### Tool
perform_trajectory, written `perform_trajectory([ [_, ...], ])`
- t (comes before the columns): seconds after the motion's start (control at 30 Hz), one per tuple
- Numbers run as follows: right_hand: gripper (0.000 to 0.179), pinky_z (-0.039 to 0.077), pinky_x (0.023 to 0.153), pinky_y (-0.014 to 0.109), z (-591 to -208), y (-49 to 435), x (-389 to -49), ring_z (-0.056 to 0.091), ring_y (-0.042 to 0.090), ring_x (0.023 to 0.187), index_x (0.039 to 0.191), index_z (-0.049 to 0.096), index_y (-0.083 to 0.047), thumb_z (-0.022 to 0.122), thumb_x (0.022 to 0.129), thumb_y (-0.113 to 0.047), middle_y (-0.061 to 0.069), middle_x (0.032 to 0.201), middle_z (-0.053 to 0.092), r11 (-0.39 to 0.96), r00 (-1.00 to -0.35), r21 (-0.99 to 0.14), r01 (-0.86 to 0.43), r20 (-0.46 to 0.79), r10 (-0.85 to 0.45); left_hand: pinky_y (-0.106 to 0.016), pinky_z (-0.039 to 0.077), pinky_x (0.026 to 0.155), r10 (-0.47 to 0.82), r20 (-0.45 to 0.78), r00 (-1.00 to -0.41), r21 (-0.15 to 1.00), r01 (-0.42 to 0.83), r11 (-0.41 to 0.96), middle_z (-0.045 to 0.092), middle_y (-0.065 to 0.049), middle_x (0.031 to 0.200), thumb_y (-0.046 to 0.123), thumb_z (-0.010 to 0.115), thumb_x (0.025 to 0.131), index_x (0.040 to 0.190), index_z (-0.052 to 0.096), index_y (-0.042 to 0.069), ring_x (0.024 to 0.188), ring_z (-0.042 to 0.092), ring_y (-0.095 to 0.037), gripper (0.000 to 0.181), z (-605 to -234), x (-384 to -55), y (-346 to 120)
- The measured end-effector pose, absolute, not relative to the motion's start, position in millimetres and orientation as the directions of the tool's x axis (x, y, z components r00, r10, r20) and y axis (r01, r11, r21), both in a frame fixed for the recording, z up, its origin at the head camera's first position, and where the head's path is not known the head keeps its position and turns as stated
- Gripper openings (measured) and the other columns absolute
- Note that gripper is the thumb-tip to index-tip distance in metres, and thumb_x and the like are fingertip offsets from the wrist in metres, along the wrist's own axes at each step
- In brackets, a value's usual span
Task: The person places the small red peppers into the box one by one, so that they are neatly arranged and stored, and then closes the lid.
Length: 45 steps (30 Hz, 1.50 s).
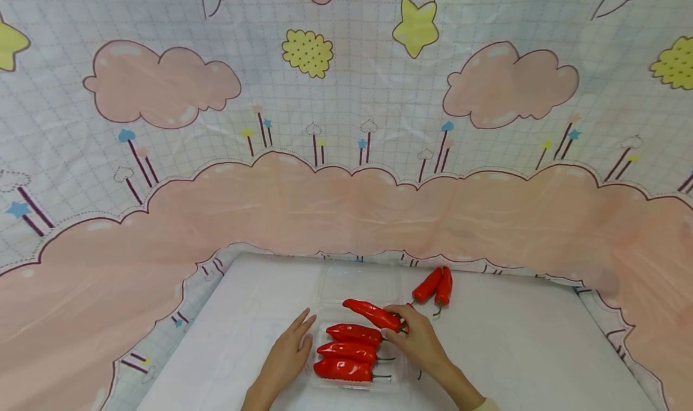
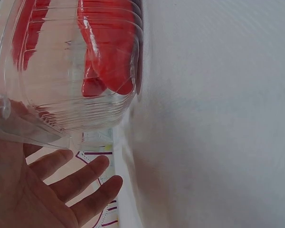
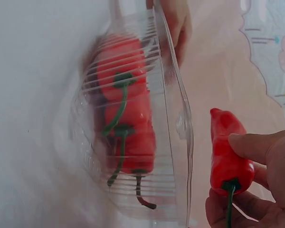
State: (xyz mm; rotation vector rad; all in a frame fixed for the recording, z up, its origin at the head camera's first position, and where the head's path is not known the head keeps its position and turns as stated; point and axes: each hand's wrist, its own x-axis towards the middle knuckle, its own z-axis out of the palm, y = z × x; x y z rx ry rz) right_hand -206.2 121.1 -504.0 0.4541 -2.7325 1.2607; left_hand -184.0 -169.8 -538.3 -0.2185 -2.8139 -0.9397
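Note:
Several red chili peppers are in view, three of them (image 1: 346, 352) lying side by side in a clear plastic box (image 3: 180, 102), green stems pointing right. My right hand (image 1: 418, 339) pinches another red chili pepper (image 3: 228, 152) between thumb and fingers near its stem end, raised over the far part of the box. In the right wrist view this pepper is apart from the box rim. My left hand (image 1: 288, 352) is at the box's left side, fingers extended and spread. The left wrist view shows the box wall (image 2: 61, 114) close above those fingers; whether they touch it is hard to tell.
The box's clear lid (image 1: 357, 283) lies folded back behind it. Two more red peppers (image 1: 428, 286) rest on the white table (image 1: 520, 339) at the back right. A thin stem (image 1: 419, 374) shows beside my right forearm. A patterned cloth (image 1: 346, 212) hangs behind the table.

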Motion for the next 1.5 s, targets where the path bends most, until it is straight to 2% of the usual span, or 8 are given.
perform_trajectory([
  [0.23,0.044,0.058,0.081,0.023,-506.5,112.8,-209.8,0.061,0.014,0.099,0.124,0.064,-0.016,0.078,0.083,-0.02,0.0,0.116,0.068,0.614,-0.94,-0.715,-0.335,0.216,-0.262,-0.055,0.046,0.105,0.088,0.198,-0.976,0.581,0.189,0.792,0.044,-0.009,0.154,0.013,0.056,0.097,0.14,0.055,0.009,0.132,0.053,-0.035,0.043,-536.2,-184.4,-169.5],
  [0.43,0.042,0.06,0.083,0.032,-508.6,106.5,-212.8,0.063,0.018,0.101,0.124,0.064,-0.015,0.078,0.084,-0.02,0.003,0.119,0.068,0.624,-0.93,-0.696,-0.354,0.192,-0.313,-0.055,0.045,0.105,0.083,0.192,-0.978,0.581,0.182,0.793,0.044,-0.009,0.154,0.013,0.055,0.097,0.14,0.055,0.009,0.133,0.052,-0.035,0.043,-537.6,-184.5,-169.4],
  [0.9,0.042,0.057,0.092,0.044,-514.4,98.3,-220.1,0.063,0.023,0.112,0.123,0.065,-0.016,0.078,0.083,-0.021,0.004,0.123,0.068,0.671,-0.93,-0.652,-0.353,0.166,-0.327,-0.055,0.046,0.105,0.078,0.171,-0.982,0.582,0.164,0.796,0.043,-0.008,0.155,0.015,0.055,0.098,0.141,0.054,0.011,0.133,0.052,-0.034,0.044,-539.4,-186.2,-169.0],
  [1.5,0.037,0.059,0.077,0.029,-519.5,91.2,-227.7,0.059,0.012,0.088,0.116,0.068,-0.013,0.079,0.082,-0.022,0.004,0.112,0.07,0.687,-0.93,-0.635,-0.353,0.16,-0.33,-0.054,0.046,0.105,0.078,0.184,-0.98,0.58,0.172,0.796,0.045,-0.007,0.153,0.014,0.056,0.097,0.139,0.056,0.011,0.132,0.053,-0.033,0.043,-540.2,-187.6,-167.8],
])
